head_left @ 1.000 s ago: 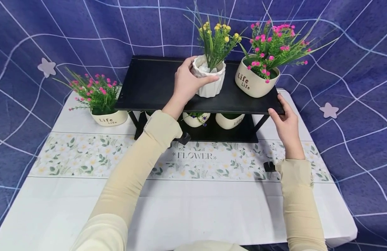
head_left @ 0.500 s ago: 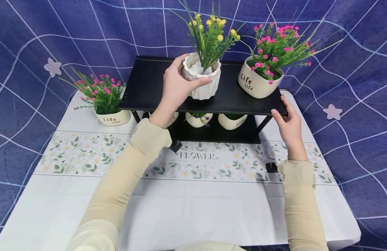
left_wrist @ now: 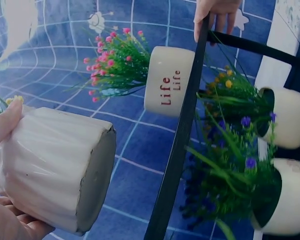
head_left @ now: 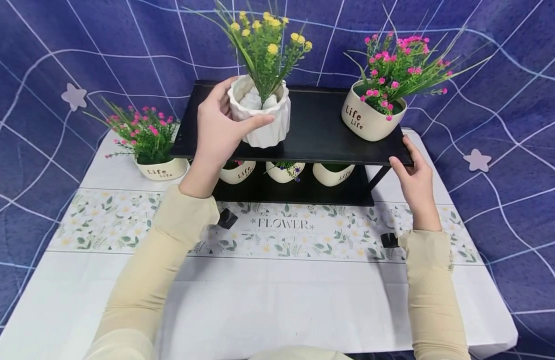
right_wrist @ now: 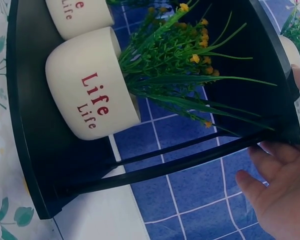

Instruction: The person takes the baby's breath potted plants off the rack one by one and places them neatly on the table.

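Partly hidden, left hand (head_left: 220, 122): clamped round the white pot (head_left: 270, 129), with thumb across the front and most fingers lost behind; cropped at the edge of the left wrist view.
White pot: held just above the black shelf (head_left: 322, 122), with underside exposed and apart from the board in the left wrist view; largely cut off at the top there.
Lower pots: below and right of the left hand, with upper parts masked by the top board in the head view.
Since a second ago: white pot carried leftward in the left hand, farther from the pink-flowered pot (head_left: 372, 117); lower left pot (head_left: 238, 173) now less covered by the arm.
Right hand (head_left: 417, 187): gripping the near right corner of the shelf, as before.
Inside the white pot: pale stones (head_left: 251, 100) and yellow flowers (head_left: 272, 48).
Inside the pink-flowered pot: pink blooms and grass, on the board just beyond the right hand.
Inside the lower pots: a trace of pink at left, purple in the middle pot (head_left: 282, 173), yellow-orange in the right pot (right_wrist: 85, 90).
Bench pot (head_left: 160, 170): left of the left hand, filled with pink flowers, on the bench (head_left: 295, 300).
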Motion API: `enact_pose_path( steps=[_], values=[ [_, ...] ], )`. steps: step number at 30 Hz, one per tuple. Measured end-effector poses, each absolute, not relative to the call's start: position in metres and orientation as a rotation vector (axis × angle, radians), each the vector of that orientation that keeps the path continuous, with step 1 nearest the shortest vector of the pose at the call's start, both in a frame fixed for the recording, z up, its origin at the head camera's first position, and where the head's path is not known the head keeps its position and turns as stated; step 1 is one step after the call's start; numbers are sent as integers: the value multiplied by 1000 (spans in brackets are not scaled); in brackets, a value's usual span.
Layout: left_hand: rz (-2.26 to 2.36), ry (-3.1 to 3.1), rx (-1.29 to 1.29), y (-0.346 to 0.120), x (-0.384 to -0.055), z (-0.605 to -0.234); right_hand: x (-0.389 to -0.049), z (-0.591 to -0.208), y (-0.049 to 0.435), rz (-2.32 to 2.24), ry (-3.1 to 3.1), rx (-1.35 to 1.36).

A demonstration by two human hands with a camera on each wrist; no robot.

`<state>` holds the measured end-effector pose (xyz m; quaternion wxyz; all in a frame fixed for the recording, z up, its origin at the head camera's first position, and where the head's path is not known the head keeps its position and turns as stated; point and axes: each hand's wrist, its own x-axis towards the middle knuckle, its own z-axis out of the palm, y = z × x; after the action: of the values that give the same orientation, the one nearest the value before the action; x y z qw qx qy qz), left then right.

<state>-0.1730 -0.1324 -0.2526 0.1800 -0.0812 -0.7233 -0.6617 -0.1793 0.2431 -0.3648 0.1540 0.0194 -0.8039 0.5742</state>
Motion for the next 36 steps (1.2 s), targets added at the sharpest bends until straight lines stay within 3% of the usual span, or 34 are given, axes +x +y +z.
enact_pose_path(
  steps=[36],
  values=[
    [-1836,-1877,40,-225,-120,-243,-180,-365,242,1731,-2246,47]
  ],
)
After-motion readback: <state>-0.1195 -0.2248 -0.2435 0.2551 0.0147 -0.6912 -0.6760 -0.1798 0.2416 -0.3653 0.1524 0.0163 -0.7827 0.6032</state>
